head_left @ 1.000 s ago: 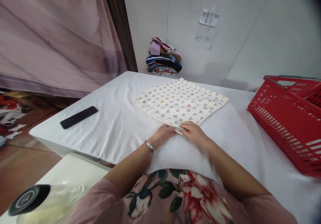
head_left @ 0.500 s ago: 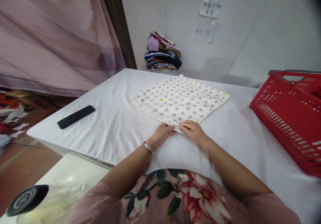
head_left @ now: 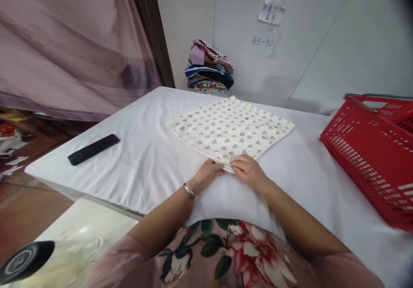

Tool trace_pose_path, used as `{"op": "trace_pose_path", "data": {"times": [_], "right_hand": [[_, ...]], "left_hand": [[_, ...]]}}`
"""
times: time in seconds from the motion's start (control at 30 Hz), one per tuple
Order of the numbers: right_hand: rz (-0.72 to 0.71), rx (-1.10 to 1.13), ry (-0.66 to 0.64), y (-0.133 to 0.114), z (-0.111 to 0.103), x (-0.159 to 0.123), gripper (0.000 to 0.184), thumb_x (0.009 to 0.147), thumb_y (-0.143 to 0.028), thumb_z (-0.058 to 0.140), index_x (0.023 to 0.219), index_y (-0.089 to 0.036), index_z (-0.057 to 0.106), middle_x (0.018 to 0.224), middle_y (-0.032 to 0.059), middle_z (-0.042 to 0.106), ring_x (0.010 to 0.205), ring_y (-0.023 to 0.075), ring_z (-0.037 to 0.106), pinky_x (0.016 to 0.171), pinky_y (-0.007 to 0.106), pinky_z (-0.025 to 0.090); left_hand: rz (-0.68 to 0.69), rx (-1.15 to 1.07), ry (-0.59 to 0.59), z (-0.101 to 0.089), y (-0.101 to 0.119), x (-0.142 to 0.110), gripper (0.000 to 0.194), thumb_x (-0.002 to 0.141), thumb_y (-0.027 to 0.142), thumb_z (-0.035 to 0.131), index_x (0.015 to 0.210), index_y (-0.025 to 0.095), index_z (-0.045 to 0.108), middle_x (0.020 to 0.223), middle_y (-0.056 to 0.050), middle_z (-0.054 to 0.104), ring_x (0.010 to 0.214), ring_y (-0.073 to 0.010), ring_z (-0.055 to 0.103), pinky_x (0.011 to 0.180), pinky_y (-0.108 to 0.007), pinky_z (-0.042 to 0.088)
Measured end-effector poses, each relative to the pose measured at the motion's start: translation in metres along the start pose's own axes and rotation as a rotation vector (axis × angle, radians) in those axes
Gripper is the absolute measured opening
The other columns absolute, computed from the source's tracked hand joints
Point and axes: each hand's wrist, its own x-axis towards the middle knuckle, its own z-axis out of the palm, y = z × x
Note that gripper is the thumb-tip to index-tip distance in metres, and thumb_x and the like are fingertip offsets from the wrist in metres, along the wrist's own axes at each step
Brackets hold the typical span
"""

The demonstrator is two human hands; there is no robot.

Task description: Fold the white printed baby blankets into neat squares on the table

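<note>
A folded cream cloth printed with small grey and coloured shapes lies flat on the white-covered table, one corner pointing towards me. My left hand and my right hand meet at that near corner, fingers pinched on its layered edges. A bracelet sits on my left wrist.
A red plastic basket stands at the right of the table. A black flat device lies near the left edge. A stack of folded clothes sits against the back wall. A pink curtain hangs at left; a clear bottle with a black cap is at bottom left.
Both hands stay at the cloth's near corner, with only small finger movements. The view has shifted slightly.
</note>
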Motion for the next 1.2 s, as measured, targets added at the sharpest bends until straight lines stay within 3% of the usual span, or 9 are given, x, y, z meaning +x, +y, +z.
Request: {"op": "trace_pose_path", "data": {"times": [0.23,0.43,0.6,0.9,1.2], "right_hand": [[-0.059,-0.02,-0.068,0.001,-0.005,-0.001,0.015,0.085,-0.027,0.056,0.095,-0.021,0.066,0.09,0.0068,0.063,0.084,0.0204,0.057,0.075,0.035,0.045],[-0.032,0.054,-0.092,0.003,-0.008,-0.001,0.021,0.091,-0.025,0.047,0.098,-0.023,0.066,0.088,0.0054,0.064,0.084,0.0184,0.058,0.073,0.032,0.046],[-0.057,-0.018,-0.119,0.004,-0.009,-0.001,0.023,0.092,-0.024,0.044,0.099,-0.021,0.065,0.09,0.0069,0.065,0.084,0.0199,0.058,0.073,0.034,0.046],[-0.004,-0.048,0.024,0.003,-0.009,0.0,0.028,0.094,-0.024,0.038,0.107,-0.022,0.063,0.092,0.008,0.065,0.083,0.0207,0.057,0.072,0.035,0.046],[-0.021,-0.187,0.099,-0.001,-0.009,-0.002,0.029,0.095,-0.021,0.035,0.104,-0.02,0.063,0.09,0.0086,0.064,0.082,0.0208,0.054,0.072,0.035,0.041]], "left_hand": [[-0.002,-0.01,-0.025,-0.001,0.0,0.001,0.035,0.068,0.011,0.068,0.103,0.012,0.064,0.1,-0.012,0.07,0.09,-0.0225,0.066,0.087,-0.038,0.049],[-0.007,0.008,-0.025,-0.003,-0.001,0.002,0.028,0.07,0.014,0.069,0.097,0.012,0.064,0.099,-0.012,0.07,0.088,-0.0204,0.065,0.085,-0.034,0.05],[-0.013,-0.004,-0.013,-0.003,0.0,0.002,0.029,0.07,0.015,0.07,0.098,0.012,0.063,0.099,-0.011,0.069,0.087,-0.0192,0.065,0.085,-0.034,0.05],[-0.011,0.018,-0.066,-0.001,0.002,0.002,0.041,0.069,0.014,0.073,0.108,0.016,0.06,0.113,-0.011,0.065,0.099,-0.0211,0.062,0.09,-0.035,0.048],[-0.096,0.022,0.097,0.007,0.004,0.002,0.021,0.075,0.012,0.064,0.096,0.011,0.062,0.087,-0.01,0.07,0.07,-0.0165,0.066,0.078,-0.035,0.052]]}}
